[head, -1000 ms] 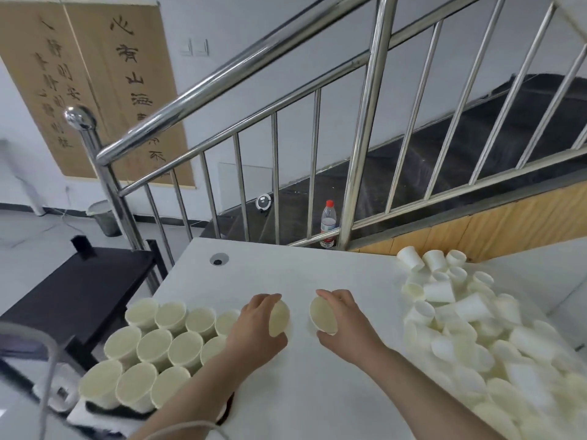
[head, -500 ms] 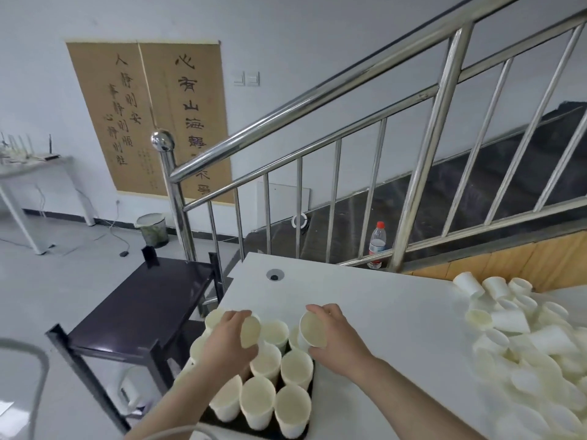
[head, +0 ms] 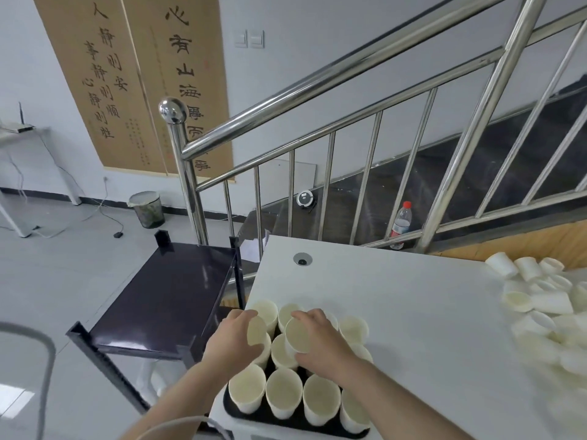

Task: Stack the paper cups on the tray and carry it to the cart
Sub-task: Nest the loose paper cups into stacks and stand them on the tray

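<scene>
Over tray, hands each gripping cup

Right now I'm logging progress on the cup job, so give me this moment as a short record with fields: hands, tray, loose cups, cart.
left hand: left hand grips one pale paper cup above the tray
right hand: right hand grips another pale paper cup above the tray
tray: black tray at the white table's near left corner, filled with upright cup stacks
loose cups: heap of tumbled paper cups on the table's right side
cart: dark glossy cart left of the table, nothing on the top that shows
</scene>
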